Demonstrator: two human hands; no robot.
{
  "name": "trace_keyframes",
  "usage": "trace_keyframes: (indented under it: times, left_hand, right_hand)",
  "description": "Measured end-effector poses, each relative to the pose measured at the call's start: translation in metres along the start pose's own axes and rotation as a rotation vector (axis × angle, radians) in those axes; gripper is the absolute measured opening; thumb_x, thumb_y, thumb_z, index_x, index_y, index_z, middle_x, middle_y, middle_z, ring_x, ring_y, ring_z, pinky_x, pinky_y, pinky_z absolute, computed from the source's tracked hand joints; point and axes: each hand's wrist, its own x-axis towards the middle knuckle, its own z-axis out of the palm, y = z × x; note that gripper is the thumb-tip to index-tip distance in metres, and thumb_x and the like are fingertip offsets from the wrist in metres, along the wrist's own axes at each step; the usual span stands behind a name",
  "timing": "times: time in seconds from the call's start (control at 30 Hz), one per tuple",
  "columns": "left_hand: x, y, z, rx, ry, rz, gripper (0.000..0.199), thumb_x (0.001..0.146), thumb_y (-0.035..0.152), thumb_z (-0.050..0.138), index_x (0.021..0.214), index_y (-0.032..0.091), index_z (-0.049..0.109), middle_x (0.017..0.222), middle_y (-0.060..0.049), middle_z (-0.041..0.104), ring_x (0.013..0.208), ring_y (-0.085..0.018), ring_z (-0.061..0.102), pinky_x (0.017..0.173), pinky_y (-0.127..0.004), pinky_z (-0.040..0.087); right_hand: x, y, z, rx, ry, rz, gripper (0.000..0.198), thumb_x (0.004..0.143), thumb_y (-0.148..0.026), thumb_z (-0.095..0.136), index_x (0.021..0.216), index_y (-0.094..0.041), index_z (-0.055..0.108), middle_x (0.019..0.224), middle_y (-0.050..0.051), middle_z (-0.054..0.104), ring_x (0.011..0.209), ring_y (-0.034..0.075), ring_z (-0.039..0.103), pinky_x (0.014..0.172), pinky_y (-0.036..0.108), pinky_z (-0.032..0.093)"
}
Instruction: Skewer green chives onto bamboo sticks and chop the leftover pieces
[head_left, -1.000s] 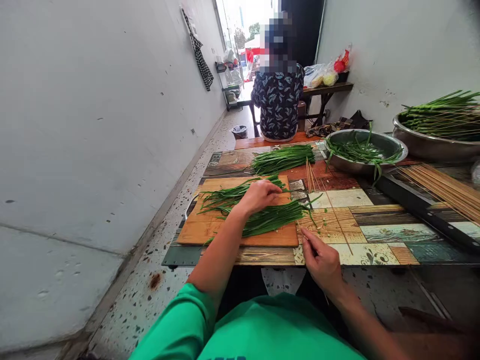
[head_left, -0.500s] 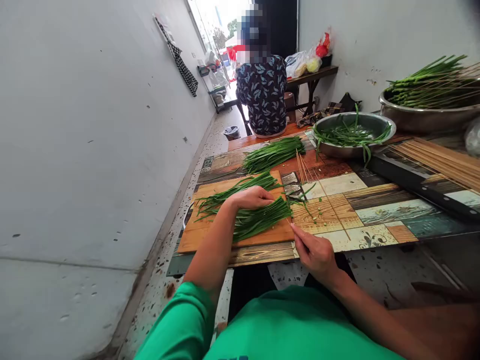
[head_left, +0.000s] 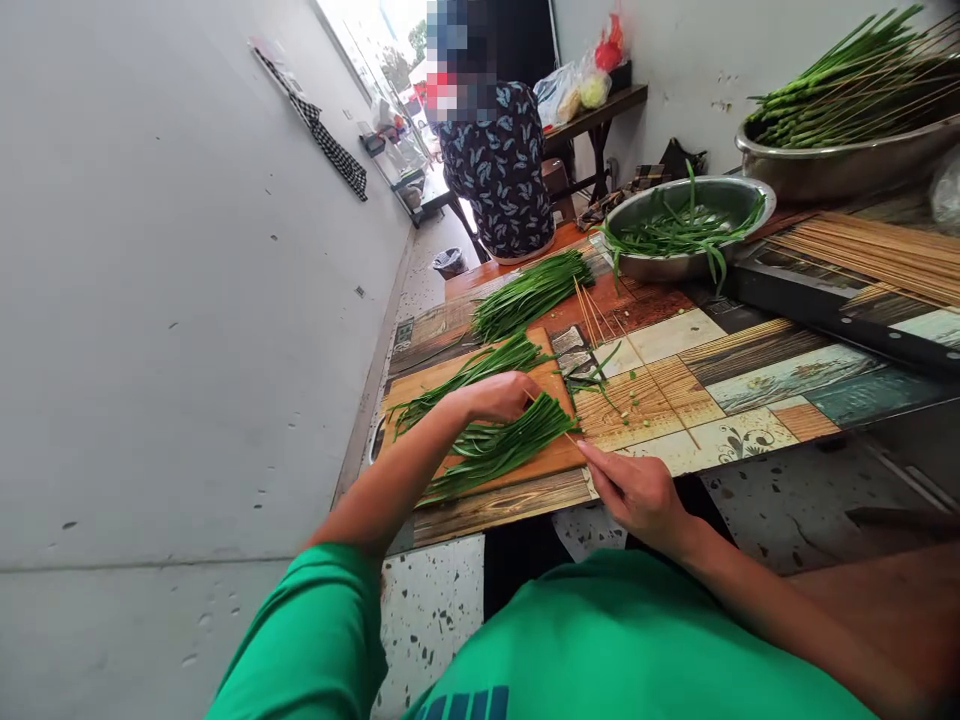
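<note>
A bundle of garlic chives (head_left: 506,445) lies on the wooden cutting board (head_left: 561,462), its cut ends toward the right. My right hand (head_left: 637,492) pinches the near end of a thin bamboo skewer (head_left: 570,438) at those cut ends. Past the far side of the bundle the skewer shows again, reaching the fingers of my left hand (head_left: 504,397). The left fingers are curled and partly hidden, closed at that end of the stick. Another row of chives (head_left: 480,370) rests on the board behind my left hand.
More chives (head_left: 532,292) and loose skewers (head_left: 589,315) lie beyond the board. At right are a bowl of chives (head_left: 622,262), a large basin of skewered greens (head_left: 847,165), a black-handled knife (head_left: 832,318) and many skewers (head_left: 870,258). Ahead sits a person (head_left: 495,180), back turned.
My left hand has lifted off the chives toward their far edge, and the skewer now shows on that side. My right hand still pinches its near end. The view has shifted.
</note>
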Motion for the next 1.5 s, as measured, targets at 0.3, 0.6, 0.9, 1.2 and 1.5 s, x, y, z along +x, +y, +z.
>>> trace_keyframes:
  times: [0.3,0.6,0.9,1.2,1.5]
  left_hand:
    - [-0.004,-0.020,0.008,-0.043,0.350,-0.038,0.010,0.072,0.022,0.059,0.068,0.013,0.062,0.062,0.002,0.057,0.055,-0.007,0.045,0.054,-0.018,0.035]
    - [-0.006,-0.004,0.006,-0.741,0.671,-0.157,0.025,0.067,0.030,0.072,0.073,0.014,0.054,0.068,-0.001,0.067,0.062,-0.009,0.060,0.059,-0.021,0.044]
    - [0.004,-0.001,0.006,-0.919,0.803,-0.083,0.025,0.069,0.025,0.073,0.085,0.011,0.059,0.071,-0.001,0.068,0.062,-0.008,0.062,0.065,-0.022,0.049]
    - [-0.078,0.003,-0.070,-0.641,1.526,-0.003,0.014,0.076,0.023,0.065,0.085,0.018,0.057,0.072,0.003,0.063,0.053,-0.004,0.053,0.052,-0.017,0.043]
    - [-0.035,0.007,0.018,-0.416,1.017,-0.212,0.022,0.079,0.019,0.055,0.097,0.013,0.066,0.067,0.000,0.064,0.057,-0.008,0.053,0.056,-0.019,0.041]
  right_hand:
    - [0.001,0.000,0.002,0.057,-0.039,0.266,0.032,0.092,-0.022,0.046,0.117,-0.017,0.066,0.093,0.008,0.074,0.069,0.014,0.069,0.063,0.022,0.054]
    - [0.013,0.002,0.000,0.079,-0.015,0.377,0.030,0.088,-0.025,0.048,0.105,-0.017,0.071,0.092,0.008,0.074,0.070,0.018,0.071,0.066,0.025,0.058]
    - [0.011,0.002,-0.002,0.092,-0.005,0.357,0.030,0.088,-0.025,0.049,0.107,-0.016,0.071,0.096,0.008,0.074,0.075,0.017,0.071,0.063,0.023,0.057]
    - [0.009,0.006,-0.001,0.092,-0.001,0.350,0.028,0.088,-0.027,0.051,0.106,-0.018,0.071,0.090,0.006,0.074,0.061,0.016,0.069,0.058,0.023,0.057]
    - [0.009,0.003,-0.002,0.073,-0.008,0.362,0.029,0.088,-0.026,0.050,0.107,-0.016,0.071,0.094,0.007,0.074,0.070,0.017,0.070,0.065,0.024,0.057]
